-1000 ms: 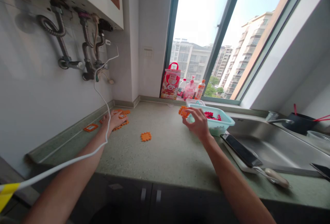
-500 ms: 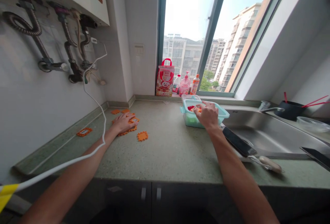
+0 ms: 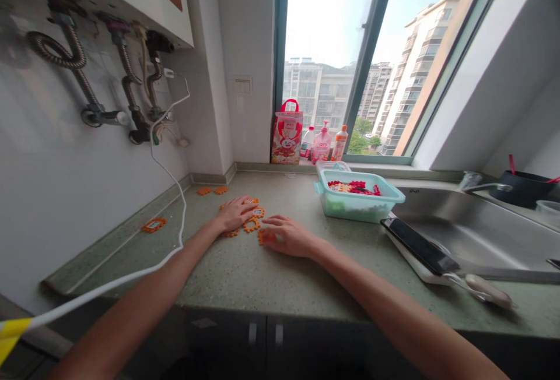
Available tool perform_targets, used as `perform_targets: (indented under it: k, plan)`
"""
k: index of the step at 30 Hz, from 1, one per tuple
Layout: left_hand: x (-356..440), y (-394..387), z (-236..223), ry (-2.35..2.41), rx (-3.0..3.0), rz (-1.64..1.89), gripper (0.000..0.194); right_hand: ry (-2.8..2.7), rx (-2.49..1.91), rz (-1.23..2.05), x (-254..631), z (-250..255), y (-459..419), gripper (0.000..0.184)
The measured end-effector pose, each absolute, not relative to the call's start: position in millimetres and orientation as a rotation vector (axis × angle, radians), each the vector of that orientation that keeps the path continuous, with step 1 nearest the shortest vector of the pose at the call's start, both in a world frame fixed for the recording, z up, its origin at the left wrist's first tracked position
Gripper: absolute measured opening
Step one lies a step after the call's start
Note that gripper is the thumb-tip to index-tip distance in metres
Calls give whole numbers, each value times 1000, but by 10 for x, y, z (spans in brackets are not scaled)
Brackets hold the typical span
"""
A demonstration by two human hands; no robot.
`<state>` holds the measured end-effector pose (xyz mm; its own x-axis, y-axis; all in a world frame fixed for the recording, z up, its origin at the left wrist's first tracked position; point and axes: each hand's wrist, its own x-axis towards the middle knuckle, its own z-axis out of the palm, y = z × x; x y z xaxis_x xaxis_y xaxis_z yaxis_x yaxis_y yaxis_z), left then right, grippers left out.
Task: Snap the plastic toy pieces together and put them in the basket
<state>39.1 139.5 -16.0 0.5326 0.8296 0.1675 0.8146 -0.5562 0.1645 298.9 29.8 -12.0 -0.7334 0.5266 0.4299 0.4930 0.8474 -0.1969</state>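
Note:
Spread flat on the counter [image 3: 227,275], my left hand [image 3: 235,214] covers part of a cluster of orange interlocking foam-like pieces. One of them, a piece with a dark-and-white marking [image 3: 258,212], shows past its fingertips. A ring-shaped orange piece [image 3: 251,226] lies between my two hands. My right hand [image 3: 286,235] rests palm down to the right of the cluster, its fingers loosely apart. Its fingertips touch an orange piece [image 3: 261,237] that they partly hide. Pieces under my left hand are mostly covered.
A loose orange piece [image 3: 153,225] lies at left, two orange pieces [image 3: 212,191] further back. The teal-rimmed box [image 3: 363,211] holds red and orange pieces. A phone [image 3: 420,246] lies beside the sink [image 3: 476,234]. A white cable [image 3: 184,217] hangs across the left. Bottles [image 3: 322,145] stand by the window.
My right hand has left the box and come left and nearer, down to the orange pieces. My left hand has shifted right with the cluster, beside the formerly separate piece. The view has turned slightly left.

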Motion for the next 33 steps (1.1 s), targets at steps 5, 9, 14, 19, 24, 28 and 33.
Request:
perform_targets:
  k: [5, 9, 14, 19, 24, 28, 33]
  plan:
    - [490, 1262, -133, 1381, 2729, 331, 59, -2402, -879, 177, 3253, -117, 455, 22]
    - [699, 1062, -122, 1256, 2754, 283, 73, -2129, -909, 67, 3351, -105, 523, 19]
    - [776, 1036, -156, 1209, 2775, 260, 62, -2041, -1051, -20, 3343, -56, 479, 18]
    - [672, 1166, -201, 1352, 2751, 317, 53, -2407, -1185, 17, 3323, -63, 396, 31]
    - [656, 1166, -186, 1535, 2664, 374, 53, -2441, -1215, 61, 3436, -34, 427, 21]
    - [699, 1103, -149, 1459, 2662, 320, 53, -2316, -1102, -92, 3641, 120, 480, 19]
    - [736, 1046, -137, 1349, 2706, 278, 60, -1814, -1055, -570, 4066, 418, 552, 28]
